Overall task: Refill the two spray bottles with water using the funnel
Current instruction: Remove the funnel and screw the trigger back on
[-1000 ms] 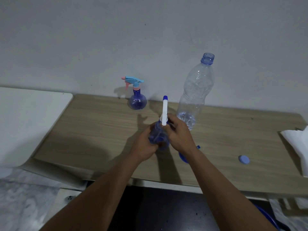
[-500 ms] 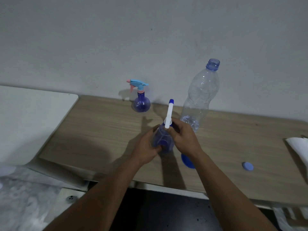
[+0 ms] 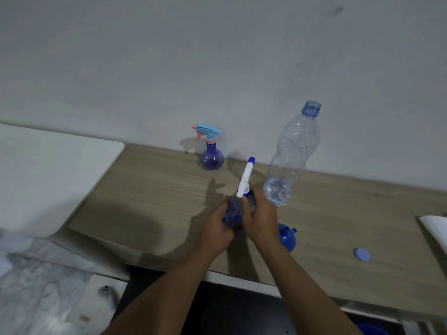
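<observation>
Both hands hold a small blue spray bottle [image 3: 233, 211] over the middle of the wooden table [image 3: 150, 197]. My left hand [image 3: 216, 229] wraps its round body. My right hand [image 3: 261, 213] grips the neck where the white spray head [image 3: 245, 177] with a blue tip stands up. A second blue spray bottle [image 3: 211, 151] with a light-blue and pink head stands by the wall. A tall clear water bottle [image 3: 290, 155], uncapped and with little water at its bottom, stands right of my hands. The blue funnel [image 3: 286, 238] lies on the table behind my right wrist.
A blue bottle cap [image 3: 362, 255] lies at the right. White paper [image 3: 435, 228] sits at the table's right edge. A white surface [image 3: 48, 175] adjoins the table on the left, with marble floor [image 3: 36, 286] below. The wall runs close behind.
The camera has shifted, so the scene sits lower and to the right. The spray head now leans to the right, and my right hand has turned a little on the neck.
</observation>
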Available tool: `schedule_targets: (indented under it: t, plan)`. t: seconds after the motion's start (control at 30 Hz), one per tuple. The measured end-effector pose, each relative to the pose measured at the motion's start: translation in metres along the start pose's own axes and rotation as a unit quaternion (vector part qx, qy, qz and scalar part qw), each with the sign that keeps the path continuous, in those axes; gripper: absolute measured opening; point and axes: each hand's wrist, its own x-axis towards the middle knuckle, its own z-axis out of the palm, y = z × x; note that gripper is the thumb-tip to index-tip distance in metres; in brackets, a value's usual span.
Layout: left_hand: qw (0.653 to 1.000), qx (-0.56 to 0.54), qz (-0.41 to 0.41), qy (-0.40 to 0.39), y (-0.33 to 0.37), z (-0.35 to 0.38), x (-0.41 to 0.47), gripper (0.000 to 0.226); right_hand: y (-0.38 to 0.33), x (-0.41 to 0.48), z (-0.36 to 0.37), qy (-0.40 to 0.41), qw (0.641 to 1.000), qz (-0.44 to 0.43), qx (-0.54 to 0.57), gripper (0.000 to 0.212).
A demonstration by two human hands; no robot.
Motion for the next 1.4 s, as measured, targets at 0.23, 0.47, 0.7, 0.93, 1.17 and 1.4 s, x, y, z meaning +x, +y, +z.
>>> schedule_targets:
  t: [0.23,0.47,0.7,0.93,1.17,1.4]
  plan:
    - [0.995,0.077,-0.013,0.057,0.010,0.006,-0.029,0.038,-0.010,0.012,-0.005,-0.093,0.996,0.006,0.008,0.071]
    - [0.988,0.139,-0.035,0.049,0.043,-0.027,-0.052,0.065,-0.022,0.021,-0.005,-0.123,0.992,-0.009,0.007,0.024]
    - [0.930,0.350,-0.100,0.055,0.053,-0.120,-0.054,0.081,-0.054,0.019,-0.002,-0.232,0.972,0.004,-0.025,0.010]
    - [0.898,0.419,-0.106,0.082,0.082,-0.156,-0.059,0.066,-0.073,0.001,-0.001,-0.319,0.939,0.055,-0.117,0.014]
    - [0.892,0.415,-0.158,0.078,0.078,-0.156,-0.087,0.068,-0.066,-0.019,-0.009,-0.382,0.902,0.028,-0.199,0.056]
    - [0.894,0.399,-0.185,0.084,0.083,-0.150,-0.113,0.071,-0.070,-0.029,-0.027,-0.403,0.896,0.026,-0.184,0.055]
